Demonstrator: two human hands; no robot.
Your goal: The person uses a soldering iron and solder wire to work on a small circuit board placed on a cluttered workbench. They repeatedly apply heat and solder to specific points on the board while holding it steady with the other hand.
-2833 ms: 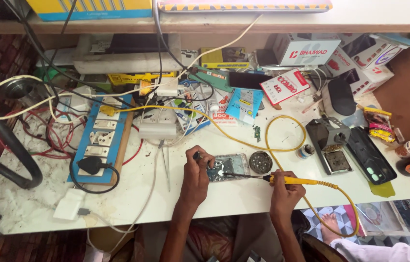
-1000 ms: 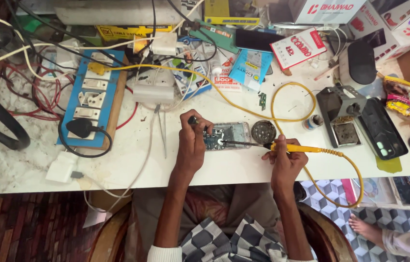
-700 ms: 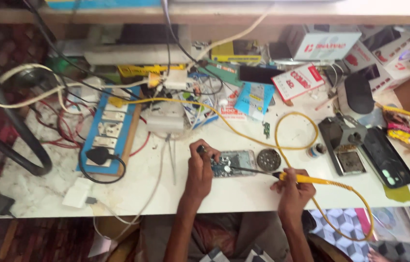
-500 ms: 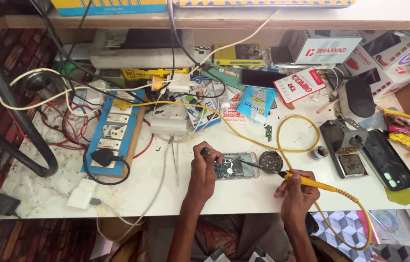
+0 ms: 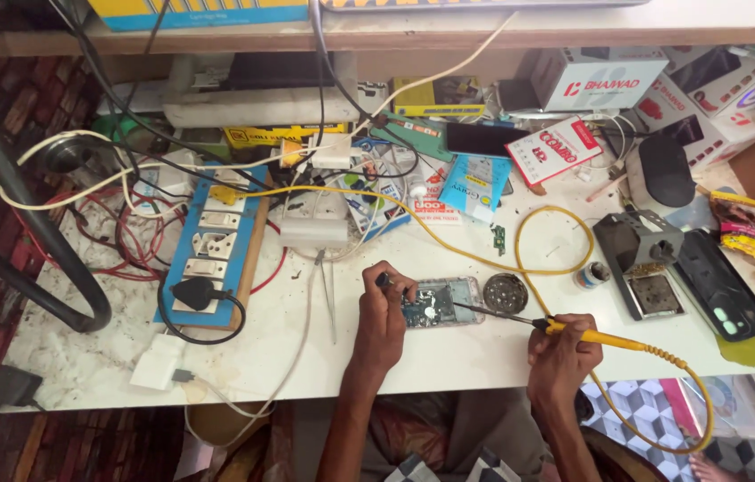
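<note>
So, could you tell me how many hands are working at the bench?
2, both the person's own. The left hand rests on the opened phone. The right hand holds the yellow soldering iron, its tip reaching toward the phone. No other hands show.

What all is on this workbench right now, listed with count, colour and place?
opened phone with bare circuit board: one, grey-blue, front centre.
yellow-handled soldering iron: one, tip toward board.
round metal tin: one, grey, right of phone.
blue switchboard with white sockets: one, left.
black plug: one, in switchboard.
white adapter: one, front left.
black phone back cover: one, right.
white cardboard boxes: several, back right.
white tabletop: one.
left hand: steadies phone.
right hand: grips iron.
</note>
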